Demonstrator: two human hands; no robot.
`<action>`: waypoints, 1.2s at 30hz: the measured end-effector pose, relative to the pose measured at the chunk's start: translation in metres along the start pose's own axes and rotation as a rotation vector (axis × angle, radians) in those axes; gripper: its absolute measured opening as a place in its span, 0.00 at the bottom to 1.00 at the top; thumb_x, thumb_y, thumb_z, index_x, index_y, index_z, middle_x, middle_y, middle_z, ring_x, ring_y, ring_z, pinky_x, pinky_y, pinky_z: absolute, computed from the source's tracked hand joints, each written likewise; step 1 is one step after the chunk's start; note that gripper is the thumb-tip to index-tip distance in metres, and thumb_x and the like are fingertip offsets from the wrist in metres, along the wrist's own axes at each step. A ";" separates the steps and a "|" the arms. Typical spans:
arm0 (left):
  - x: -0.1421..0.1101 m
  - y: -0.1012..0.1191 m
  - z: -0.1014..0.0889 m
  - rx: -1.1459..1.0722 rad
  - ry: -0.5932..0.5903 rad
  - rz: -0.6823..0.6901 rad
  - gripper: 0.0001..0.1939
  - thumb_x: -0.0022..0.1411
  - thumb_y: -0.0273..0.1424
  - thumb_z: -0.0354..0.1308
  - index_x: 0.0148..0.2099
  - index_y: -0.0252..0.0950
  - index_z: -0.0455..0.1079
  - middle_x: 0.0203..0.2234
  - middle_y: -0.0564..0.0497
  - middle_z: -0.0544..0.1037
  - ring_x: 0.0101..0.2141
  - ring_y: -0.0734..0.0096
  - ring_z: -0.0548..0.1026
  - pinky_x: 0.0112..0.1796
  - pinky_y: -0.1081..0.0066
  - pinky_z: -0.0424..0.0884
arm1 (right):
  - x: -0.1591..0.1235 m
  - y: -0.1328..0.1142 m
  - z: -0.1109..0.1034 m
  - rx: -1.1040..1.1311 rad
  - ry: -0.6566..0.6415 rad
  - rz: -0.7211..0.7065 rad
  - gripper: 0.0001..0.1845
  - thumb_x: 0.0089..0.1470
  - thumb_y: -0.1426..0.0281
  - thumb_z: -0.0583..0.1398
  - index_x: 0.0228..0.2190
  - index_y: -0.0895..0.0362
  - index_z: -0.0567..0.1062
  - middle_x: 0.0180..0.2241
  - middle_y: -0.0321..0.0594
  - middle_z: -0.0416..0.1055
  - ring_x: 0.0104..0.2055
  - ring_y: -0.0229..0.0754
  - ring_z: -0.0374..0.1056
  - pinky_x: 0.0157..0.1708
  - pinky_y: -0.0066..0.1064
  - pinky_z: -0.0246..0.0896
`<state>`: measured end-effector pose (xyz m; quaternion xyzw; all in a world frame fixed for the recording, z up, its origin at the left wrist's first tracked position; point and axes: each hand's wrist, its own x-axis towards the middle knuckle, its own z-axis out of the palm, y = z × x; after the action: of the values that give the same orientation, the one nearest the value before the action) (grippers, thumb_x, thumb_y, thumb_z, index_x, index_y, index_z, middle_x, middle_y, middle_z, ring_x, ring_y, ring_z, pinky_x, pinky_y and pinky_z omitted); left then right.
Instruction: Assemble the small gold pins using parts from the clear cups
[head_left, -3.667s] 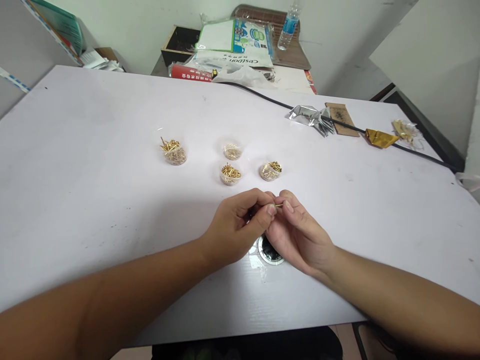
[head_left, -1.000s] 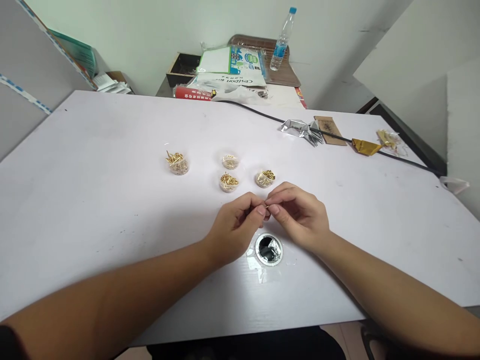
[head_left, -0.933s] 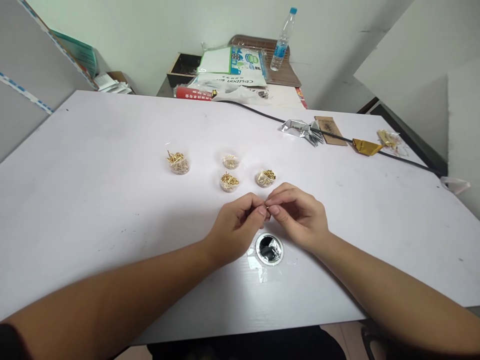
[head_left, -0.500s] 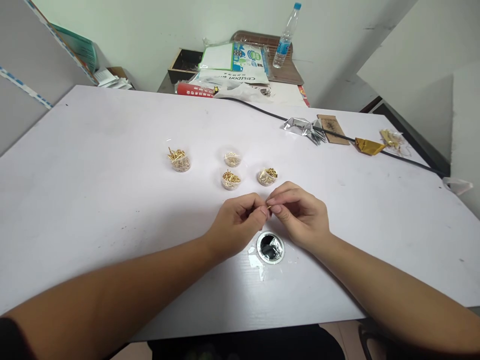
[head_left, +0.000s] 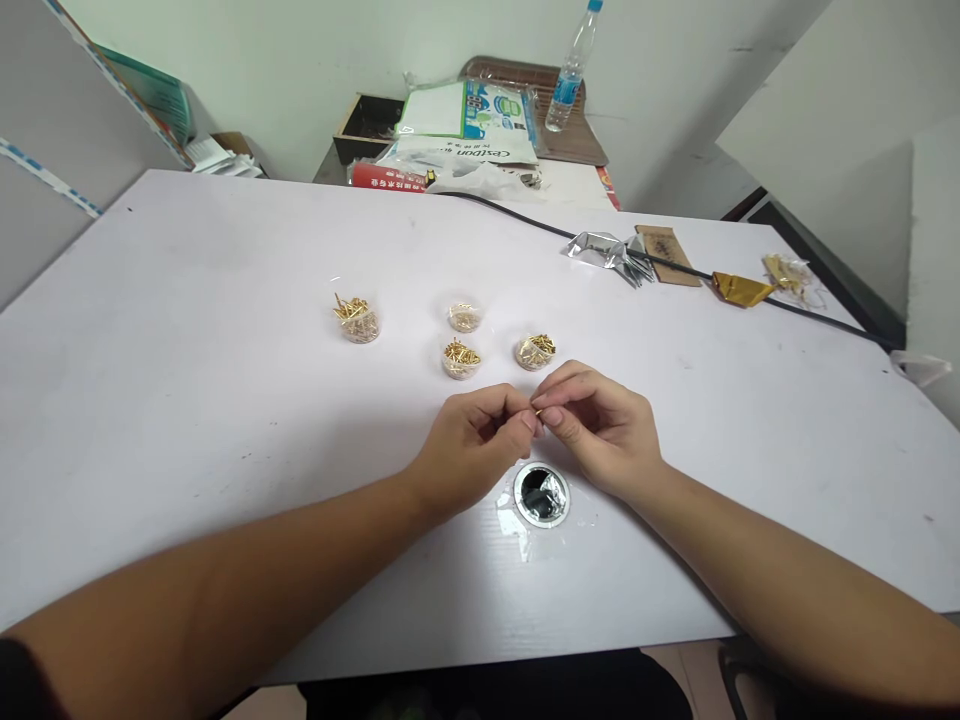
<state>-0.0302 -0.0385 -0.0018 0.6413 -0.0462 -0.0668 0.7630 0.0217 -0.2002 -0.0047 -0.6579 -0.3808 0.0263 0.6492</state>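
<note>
While both hands meet fingertip to fingertip, the left hand [head_left: 469, 445] and right hand [head_left: 600, 430] pinch one small gold pin [head_left: 538, 411] between them, just above the hole [head_left: 541, 494]. I'd keep that pinch close and steady; beyond the hole stand four cups [head_left: 460, 359] of pins.

We log this as a small-parts assembly workroom: a plain white worktable [head_left: 187, 330] with a cable grommet hole [head_left: 541, 495], four clear dishes of brass pins [head_left: 460, 358], a black cable [head_left: 675, 262], foil packets [head_left: 607, 250], and a cluttered side table [head_left: 525, 160] against bare walls.
</note>
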 end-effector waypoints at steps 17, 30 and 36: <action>0.001 -0.003 -0.001 0.006 0.023 -0.025 0.08 0.59 0.30 0.55 0.28 0.32 0.66 0.19 0.55 0.67 0.22 0.79 0.62 0.26 0.75 0.60 | 0.005 -0.003 -0.007 0.065 -0.093 0.047 0.03 0.60 0.76 0.58 0.36 0.60 0.74 0.35 0.43 0.68 0.34 0.36 0.71 0.33 0.29 0.72; 0.000 0.001 0.002 -0.064 -0.153 0.069 0.12 0.64 0.31 0.54 0.28 0.34 0.65 0.18 0.55 0.63 0.20 0.80 0.59 0.24 0.76 0.61 | 0.012 -0.008 -0.031 0.356 -0.449 0.436 0.10 0.61 0.69 0.59 0.30 0.63 0.70 0.23 0.40 0.71 0.22 0.33 0.69 0.22 0.22 0.66; 0.000 -0.001 0.000 -0.073 -0.250 0.044 0.15 0.65 0.38 0.57 0.29 0.34 0.66 0.19 0.55 0.63 0.21 0.79 0.61 0.24 0.75 0.59 | 0.013 -0.004 -0.033 0.559 -0.557 0.466 0.12 0.61 0.70 0.58 0.30 0.65 0.75 0.23 0.41 0.72 0.20 0.33 0.69 0.19 0.22 0.66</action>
<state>-0.0301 -0.0391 -0.0028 0.5984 -0.1524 -0.1311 0.7756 0.0467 -0.2216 0.0097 -0.4935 -0.3612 0.4492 0.6513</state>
